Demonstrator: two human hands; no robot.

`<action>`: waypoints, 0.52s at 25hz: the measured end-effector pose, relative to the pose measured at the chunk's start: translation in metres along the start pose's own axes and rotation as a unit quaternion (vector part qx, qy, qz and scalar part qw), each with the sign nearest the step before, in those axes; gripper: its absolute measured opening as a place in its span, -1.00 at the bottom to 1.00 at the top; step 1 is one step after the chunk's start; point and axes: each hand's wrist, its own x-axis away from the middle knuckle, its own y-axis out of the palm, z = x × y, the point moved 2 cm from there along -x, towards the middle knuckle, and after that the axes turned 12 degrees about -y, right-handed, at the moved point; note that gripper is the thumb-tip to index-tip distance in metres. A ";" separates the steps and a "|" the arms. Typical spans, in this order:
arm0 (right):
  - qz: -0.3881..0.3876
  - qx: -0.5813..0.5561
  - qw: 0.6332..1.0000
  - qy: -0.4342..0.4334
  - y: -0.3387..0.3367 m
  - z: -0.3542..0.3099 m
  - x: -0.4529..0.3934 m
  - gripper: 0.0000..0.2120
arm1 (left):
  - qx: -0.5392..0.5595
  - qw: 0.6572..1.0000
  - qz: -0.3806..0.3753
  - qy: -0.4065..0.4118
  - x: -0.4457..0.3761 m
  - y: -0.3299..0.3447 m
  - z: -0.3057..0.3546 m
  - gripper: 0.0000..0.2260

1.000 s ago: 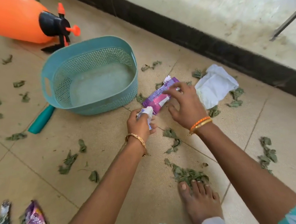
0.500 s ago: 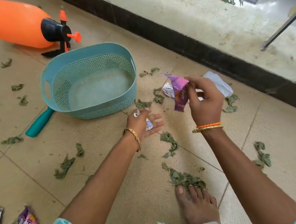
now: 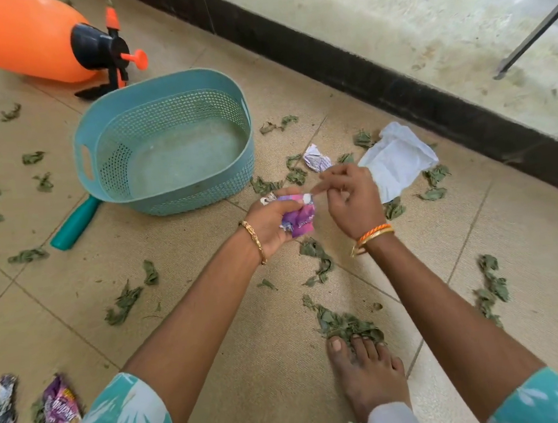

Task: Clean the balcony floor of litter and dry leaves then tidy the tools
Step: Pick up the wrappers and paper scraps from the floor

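Note:
My left hand [image 3: 268, 222] grips a crumpled purple wrapper [image 3: 299, 221] together with a small white scrap, just in front of the teal basket [image 3: 200, 199], which has no litter in it. The thumb and index finger of my right hand [image 3: 352, 200] meet at the wrapper's top corner. Dry green leaves [image 3: 348, 324] lie scattered over the tiled floor, with a pile at my bare foot [image 3: 367, 374]. Beyond my hands lie a small crumpled wrapper [image 3: 316, 161] and a white paper [image 3: 396, 161].
An orange pressure sprayer [image 3: 29, 41] lies on its side behind the basket. A teal handle [image 3: 76, 225] sticks out from under the basket's left side. Two more crumpled wrappers [image 3: 59, 413] lie at the bottom left. A dark-edged ledge [image 3: 359, 75] bounds the floor on the right.
My right hand picked the purple wrapper off the floor and brought it down and left into my left hand, which now closes round it.

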 end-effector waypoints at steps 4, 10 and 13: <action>-0.121 0.204 0.971 0.020 0.011 0.040 -0.045 -0.72 | 0.022 0.998 0.055 0.014 -0.001 -0.008 0.004 -0.66; -0.145 0.271 0.951 0.018 0.023 0.042 -0.060 -0.78 | 0.009 0.990 0.141 -0.007 -0.004 -0.006 0.005 -0.69; -0.053 0.109 0.990 0.073 0.010 0.026 -0.044 -0.81 | 0.023 0.991 0.130 -0.009 -0.005 -0.005 0.007 -0.91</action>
